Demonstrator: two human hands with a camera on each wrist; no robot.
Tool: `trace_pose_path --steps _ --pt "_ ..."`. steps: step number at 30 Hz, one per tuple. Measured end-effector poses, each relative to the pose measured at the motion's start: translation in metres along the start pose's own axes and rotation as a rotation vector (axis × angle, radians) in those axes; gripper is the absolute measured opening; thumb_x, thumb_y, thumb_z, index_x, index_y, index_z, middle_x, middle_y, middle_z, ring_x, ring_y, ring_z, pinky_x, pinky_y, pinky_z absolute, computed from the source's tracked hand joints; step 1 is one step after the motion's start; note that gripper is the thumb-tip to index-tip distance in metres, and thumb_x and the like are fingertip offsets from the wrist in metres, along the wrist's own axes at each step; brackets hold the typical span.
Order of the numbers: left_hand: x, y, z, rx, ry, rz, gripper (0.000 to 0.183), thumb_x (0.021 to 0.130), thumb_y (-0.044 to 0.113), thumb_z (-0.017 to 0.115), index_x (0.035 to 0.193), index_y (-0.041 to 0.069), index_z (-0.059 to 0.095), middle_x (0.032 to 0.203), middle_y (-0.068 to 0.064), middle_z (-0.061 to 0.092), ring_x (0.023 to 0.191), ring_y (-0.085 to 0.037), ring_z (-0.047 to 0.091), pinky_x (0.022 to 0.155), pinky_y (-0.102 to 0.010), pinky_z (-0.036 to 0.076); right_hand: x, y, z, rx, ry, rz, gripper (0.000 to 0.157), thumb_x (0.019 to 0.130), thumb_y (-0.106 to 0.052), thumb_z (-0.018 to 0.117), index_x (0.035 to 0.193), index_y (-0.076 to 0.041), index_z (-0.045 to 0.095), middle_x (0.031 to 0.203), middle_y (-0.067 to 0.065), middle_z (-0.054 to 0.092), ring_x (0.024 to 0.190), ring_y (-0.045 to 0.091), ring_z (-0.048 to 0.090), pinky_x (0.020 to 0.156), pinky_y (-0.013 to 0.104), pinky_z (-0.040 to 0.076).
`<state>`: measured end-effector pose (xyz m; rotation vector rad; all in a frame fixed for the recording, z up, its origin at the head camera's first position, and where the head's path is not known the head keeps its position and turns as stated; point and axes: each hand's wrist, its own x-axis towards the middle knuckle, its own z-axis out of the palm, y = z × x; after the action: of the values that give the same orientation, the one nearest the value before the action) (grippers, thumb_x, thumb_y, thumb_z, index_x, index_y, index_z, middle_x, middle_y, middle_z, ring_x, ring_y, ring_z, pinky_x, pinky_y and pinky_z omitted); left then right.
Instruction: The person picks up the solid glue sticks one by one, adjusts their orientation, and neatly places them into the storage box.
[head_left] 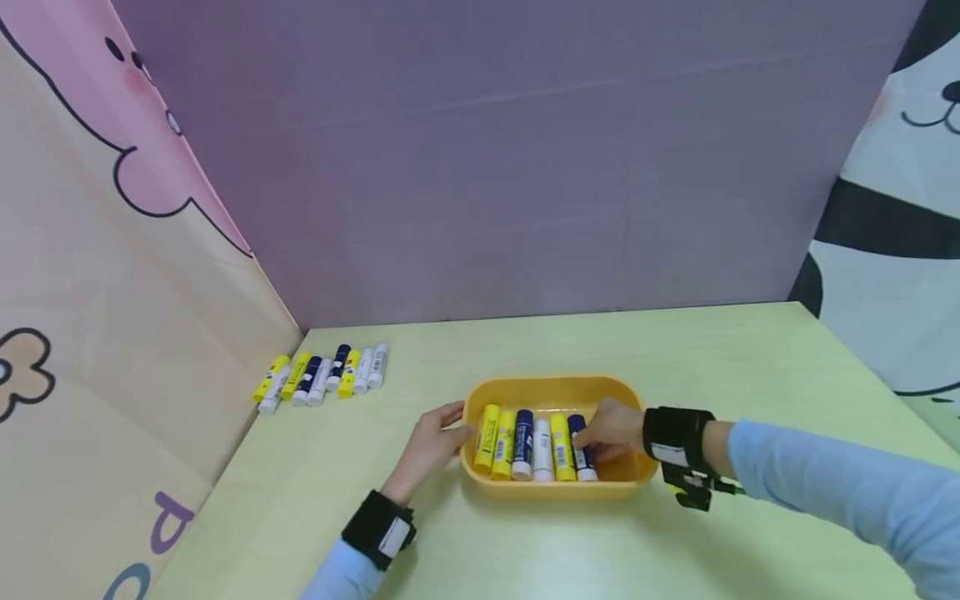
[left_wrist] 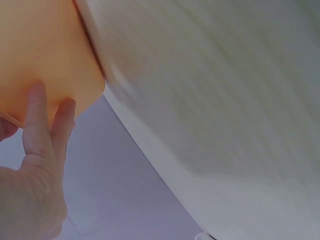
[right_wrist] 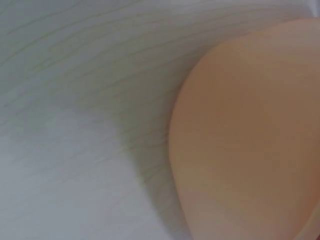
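A yellow plastic tub (head_left: 555, 490) sits on the table, with several glue sticks lying side by side in it. Their tubes are yellow, dark blue and white. My left hand (head_left: 431, 442) holds the tub's left end; in the left wrist view, its fingers (left_wrist: 36, 120) lie against the outer wall. Inside the tub my right hand (head_left: 611, 429) pinches the dark blue glue stick (head_left: 578, 446) at the right end of the row. Part of that stick is hidden by the fingers. Only the tub's outer wall (right_wrist: 245, 130) and the table show in the right wrist view.
More glue sticks (head_left: 322, 375), yellow, dark blue and white, lie in a loose row at the table's far left corner. A purple-grey panel (head_left: 480, 167) stands behind the table (head_left: 712, 350). Printed cloths hang at the left and right sides.
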<state>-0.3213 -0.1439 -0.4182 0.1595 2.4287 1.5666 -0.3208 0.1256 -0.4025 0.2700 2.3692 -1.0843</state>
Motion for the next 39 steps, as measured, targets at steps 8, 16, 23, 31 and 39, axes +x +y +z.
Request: trace_pose_path --steps 8,16,23,31,39 --pt "0.001 0.001 0.002 0.017 -0.004 0.004 0.046 0.092 0.016 0.051 0.136 0.004 0.041 0.136 -0.020 0.045 0.115 -0.029 0.053 0.081 -0.033 0.052 -0.010 -0.002 -0.004 -0.115 -0.021 -0.077 0.039 0.080 -0.019 0.070 0.108 0.007 0.058 0.089 0.008 0.063 0.074 0.017 0.057 0.068 0.028 0.051" --pt "0.000 -0.001 -0.002 0.036 -0.018 0.028 0.045 0.093 0.014 0.049 0.136 0.003 0.041 0.136 -0.021 0.044 0.113 -0.029 0.054 0.081 -0.033 0.052 -0.023 -0.008 -0.016 -0.409 0.084 -0.308 0.050 0.080 -0.019 0.068 0.120 0.006 0.053 0.111 0.015 0.060 0.095 0.024 0.055 0.087 0.042 0.047" --pt "-0.001 -0.002 -0.003 0.044 -0.035 0.056 0.046 0.093 0.017 0.050 0.135 0.002 0.041 0.134 -0.021 0.047 0.115 -0.031 0.053 0.087 -0.036 0.049 -0.036 -0.001 -0.025 -0.463 0.208 -0.451 0.042 0.081 -0.015 0.067 0.117 0.004 0.056 0.113 0.018 0.060 0.101 0.031 0.056 0.088 0.045 0.047" --pt "-0.010 0.001 -0.011 0.142 0.024 0.056 0.047 0.093 0.024 0.050 0.135 0.004 0.042 0.138 -0.017 0.044 0.127 -0.034 0.041 0.099 -0.050 0.037 -0.034 0.020 -0.035 -0.515 0.312 -0.495 0.048 0.082 -0.008 0.064 0.123 0.009 0.048 0.129 0.029 0.047 0.117 0.044 0.045 0.097 0.055 0.036" --pt "-0.015 0.002 -0.023 0.199 0.048 0.074 0.044 0.094 0.022 0.050 0.134 0.005 0.044 0.136 -0.015 0.046 0.124 -0.033 0.045 0.098 -0.046 0.041 -0.029 0.038 -0.043 -0.360 0.298 -0.460 0.061 0.078 -0.006 0.063 0.130 0.014 0.036 0.134 0.037 0.033 0.121 0.051 0.035 0.098 0.059 0.032"
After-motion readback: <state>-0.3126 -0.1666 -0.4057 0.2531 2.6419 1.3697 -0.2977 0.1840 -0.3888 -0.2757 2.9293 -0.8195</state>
